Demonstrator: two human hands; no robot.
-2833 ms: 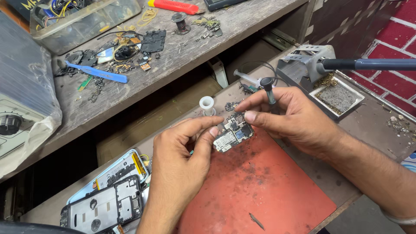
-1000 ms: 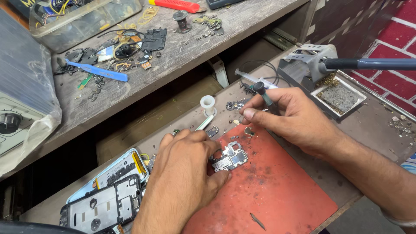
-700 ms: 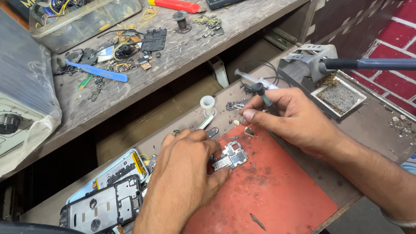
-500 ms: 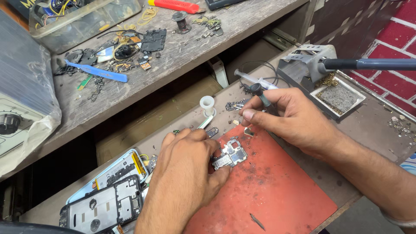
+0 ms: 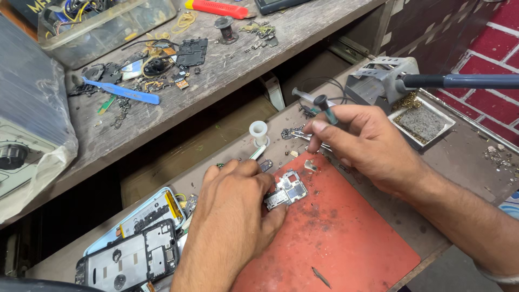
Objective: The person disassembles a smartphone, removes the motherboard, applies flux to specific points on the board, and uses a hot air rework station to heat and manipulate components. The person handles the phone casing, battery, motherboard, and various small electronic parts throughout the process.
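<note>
My left hand (image 5: 230,216) pins the small circuit board (image 5: 286,192) flat on the red mat (image 5: 346,243), its metal shields apparently still on. My right hand (image 5: 367,143) pinches a thin tool (image 5: 326,111) just beyond it. The mat's near side is open; loose parts and the iron stand (image 5: 381,81) crowd the far bench (image 5: 459,162).

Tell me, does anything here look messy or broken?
Yes. A phone frame lies opened up at the bench's near left corner, its insides gone. Small loose parts are scattered over the upper shelf. The red mat is smudged with dark stains beside the circuit board.
</note>
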